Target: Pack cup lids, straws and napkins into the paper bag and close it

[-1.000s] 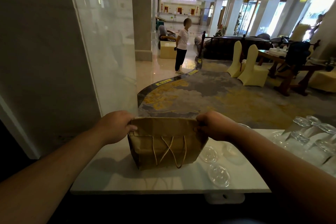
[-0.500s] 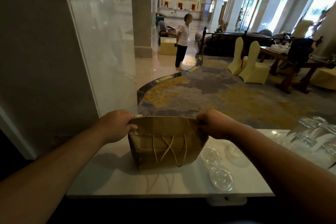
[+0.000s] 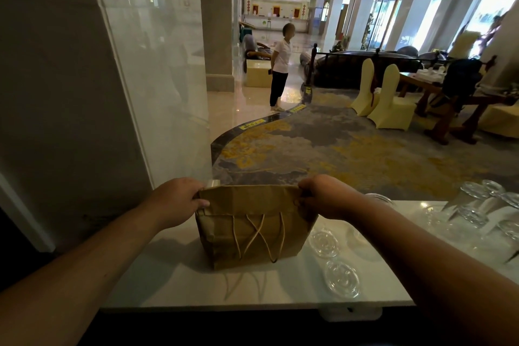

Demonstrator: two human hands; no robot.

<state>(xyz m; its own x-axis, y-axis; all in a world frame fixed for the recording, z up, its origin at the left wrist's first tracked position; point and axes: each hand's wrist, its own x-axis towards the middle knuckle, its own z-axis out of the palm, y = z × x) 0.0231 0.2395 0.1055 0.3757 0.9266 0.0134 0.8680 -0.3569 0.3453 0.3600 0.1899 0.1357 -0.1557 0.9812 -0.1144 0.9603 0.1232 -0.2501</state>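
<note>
A brown paper bag (image 3: 252, 236) stands upright on the white counter (image 3: 174, 286), its top folded over towards me and its twine handles hanging down the front. My left hand (image 3: 175, 202) pinches the left end of the fold. My right hand (image 3: 323, 195) grips the right end. Two clear plastic cup lids (image 3: 341, 279) lie flat on the counter just right of the bag. The bag's contents are hidden, and no straws or napkins are visible.
Several upturned clear glasses (image 3: 483, 205) crowd the counter's right end. A small clear object (image 3: 212, 183) peeks out behind the bag's left corner. A glass partition (image 3: 134, 93) rises at the left. Beyond the counter is a carpeted lobby with a standing person (image 3: 280, 66).
Both hands stay on the ends of the bag's folded top. The bag has not moved; only the camera has shifted slightly.
</note>
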